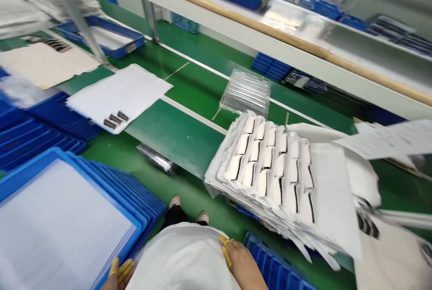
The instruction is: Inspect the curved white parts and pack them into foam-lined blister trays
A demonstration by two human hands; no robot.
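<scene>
At the lower left of the frame, a blue tray (pixel 101 191) tops a nested stack and holds a white lining (pixel 60 227). Its walls look like stiff moulded plastic, probably light and a little slick; the raised rim, taken on two opposite sides, should give the surest hold.

Just beside that rim, at the bottom edge, is the left hand (pixel 118 275), yellow coverings on some fingers, loosely open; whether it touches the tray or grips anything, I cannot tell.

At bottom centre, between the hands, lies a rounded white fabric (pixel 182 258). It looks soft, thin and prone to crease, so a broad, gentle hold at its sides would suit it; whether it is clothing is unclear.

On its right side rests the right hand (pixel 243 258), fingers extended and partly curled, also with yellow coverings; no separate object shows in its grasp.

Right of centre, a layered white stack (pixel 332 186) lies on the green surface (pixel 182 135), bearing rows of pale, dark-edged pieces (pixel 261 184). The layers look limp and might slide or sag, so support from beneath along both long edges seems wiser than pinching one corner.
</scene>
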